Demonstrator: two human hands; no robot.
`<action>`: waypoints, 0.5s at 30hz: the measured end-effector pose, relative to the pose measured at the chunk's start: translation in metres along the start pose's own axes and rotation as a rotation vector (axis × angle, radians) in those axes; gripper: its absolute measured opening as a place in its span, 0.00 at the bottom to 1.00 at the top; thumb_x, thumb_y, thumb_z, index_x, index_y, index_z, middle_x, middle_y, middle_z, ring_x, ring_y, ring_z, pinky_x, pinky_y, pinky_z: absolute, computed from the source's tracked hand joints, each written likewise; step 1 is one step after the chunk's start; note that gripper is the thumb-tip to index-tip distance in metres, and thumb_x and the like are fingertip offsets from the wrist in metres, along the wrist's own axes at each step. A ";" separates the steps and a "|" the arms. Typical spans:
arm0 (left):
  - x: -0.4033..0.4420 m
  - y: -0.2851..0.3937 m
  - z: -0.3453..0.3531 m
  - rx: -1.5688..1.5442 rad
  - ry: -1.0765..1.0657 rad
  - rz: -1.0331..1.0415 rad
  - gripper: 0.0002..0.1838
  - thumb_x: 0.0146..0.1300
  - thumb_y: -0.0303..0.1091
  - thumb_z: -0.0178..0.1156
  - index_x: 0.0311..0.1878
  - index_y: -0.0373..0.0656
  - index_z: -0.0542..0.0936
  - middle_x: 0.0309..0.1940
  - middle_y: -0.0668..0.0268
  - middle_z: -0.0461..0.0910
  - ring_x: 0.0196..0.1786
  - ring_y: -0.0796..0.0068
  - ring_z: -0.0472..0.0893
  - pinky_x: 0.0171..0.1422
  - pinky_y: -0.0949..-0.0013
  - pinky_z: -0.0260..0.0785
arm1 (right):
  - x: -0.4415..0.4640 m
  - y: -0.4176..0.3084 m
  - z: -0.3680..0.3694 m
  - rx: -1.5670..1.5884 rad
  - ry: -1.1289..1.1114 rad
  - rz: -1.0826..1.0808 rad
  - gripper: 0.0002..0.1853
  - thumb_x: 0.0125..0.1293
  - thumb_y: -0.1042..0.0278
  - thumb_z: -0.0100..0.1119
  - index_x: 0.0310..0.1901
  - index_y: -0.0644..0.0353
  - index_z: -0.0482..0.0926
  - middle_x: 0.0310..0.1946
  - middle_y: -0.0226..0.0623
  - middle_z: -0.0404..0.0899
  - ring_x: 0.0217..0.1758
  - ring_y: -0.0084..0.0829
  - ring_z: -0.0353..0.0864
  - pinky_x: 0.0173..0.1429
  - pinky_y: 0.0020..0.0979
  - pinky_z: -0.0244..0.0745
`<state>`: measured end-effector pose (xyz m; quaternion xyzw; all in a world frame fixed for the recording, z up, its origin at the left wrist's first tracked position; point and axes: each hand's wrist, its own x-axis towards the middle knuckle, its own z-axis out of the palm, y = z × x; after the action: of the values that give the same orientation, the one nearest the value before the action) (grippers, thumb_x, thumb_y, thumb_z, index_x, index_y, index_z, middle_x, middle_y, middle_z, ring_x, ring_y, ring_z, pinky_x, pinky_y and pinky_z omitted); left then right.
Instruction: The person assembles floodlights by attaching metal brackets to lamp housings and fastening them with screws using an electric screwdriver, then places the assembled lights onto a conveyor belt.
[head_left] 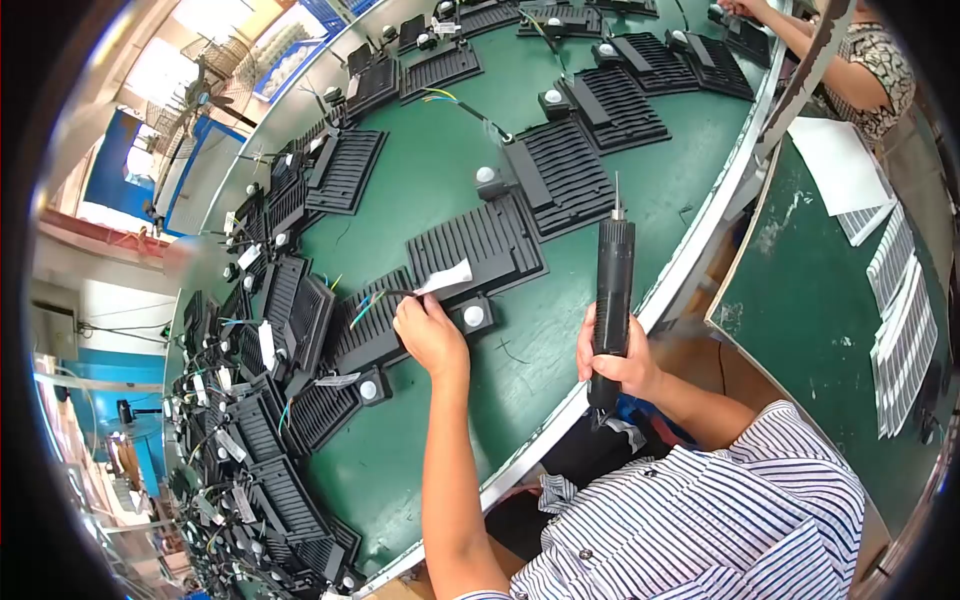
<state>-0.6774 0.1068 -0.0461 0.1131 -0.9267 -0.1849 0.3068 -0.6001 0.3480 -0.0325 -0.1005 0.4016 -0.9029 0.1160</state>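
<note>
My right hand [625, 360] is wrapped round a black electric screwdriver [614, 270], held upright at the table's front edge with its thin bit pointing up. My left hand [432, 335] reaches over the green table, fingers pinched on a short black cable [400, 293] whose bare coloured wires [366, 308] stick out to the left. Just past the fingertips, a white label [446, 277] lies across a black finned floodlight housing [475, 240]. Beside my left hand is a small black sensor with a white dome [474, 316]. Another finned housing [375, 330] sits left of the hand.
Several more finned housings [560, 170] run along the green table [430, 150], crowded together on its left side [260, 420]. At the upper right is another person's arm [790, 35]. A side table [790, 290] holds printed label sheets [900, 320] and white paper [838, 165].
</note>
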 end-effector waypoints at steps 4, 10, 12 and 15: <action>0.004 0.004 -0.022 -0.164 -0.077 -0.085 0.07 0.63 0.27 0.51 0.33 0.33 0.73 0.40 0.54 0.75 0.44 0.50 0.74 0.50 0.57 0.66 | 0.001 0.006 0.000 -0.010 -0.001 -0.010 0.25 0.51 0.70 0.64 0.49 0.60 0.62 0.28 0.37 0.73 0.28 0.29 0.77 0.35 0.32 0.76; -0.044 0.018 -0.162 -0.369 0.121 -0.141 0.10 0.71 0.31 0.44 0.37 0.35 0.72 0.50 0.57 0.76 0.52 0.62 0.76 0.54 0.64 0.67 | -0.004 0.007 -0.001 -0.066 -0.031 -0.044 0.25 0.51 0.74 0.61 0.50 0.60 0.62 0.28 0.38 0.74 0.28 0.27 0.76 0.36 0.30 0.73; -0.083 -0.021 -0.222 -0.234 0.188 -0.166 0.13 0.73 0.34 0.42 0.38 0.34 0.70 0.47 0.56 0.75 0.53 0.60 0.76 0.56 0.61 0.67 | -0.004 0.008 -0.001 -0.109 0.008 -0.098 0.25 0.50 0.76 0.60 0.50 0.60 0.62 0.27 0.36 0.74 0.28 0.27 0.76 0.36 0.30 0.73; -0.146 -0.048 -0.308 -0.238 0.379 -0.087 0.16 0.74 0.37 0.39 0.37 0.32 0.68 0.36 0.59 0.71 0.51 0.51 0.76 0.58 0.55 0.66 | -0.005 0.014 0.001 -0.116 0.016 -0.103 0.25 0.49 0.79 0.57 0.50 0.59 0.62 0.26 0.34 0.72 0.27 0.27 0.75 0.34 0.30 0.73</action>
<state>-0.3703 0.0262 0.0858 0.1488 -0.8184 -0.2815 0.4783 -0.5934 0.3397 -0.0430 -0.1206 0.4482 -0.8837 0.0600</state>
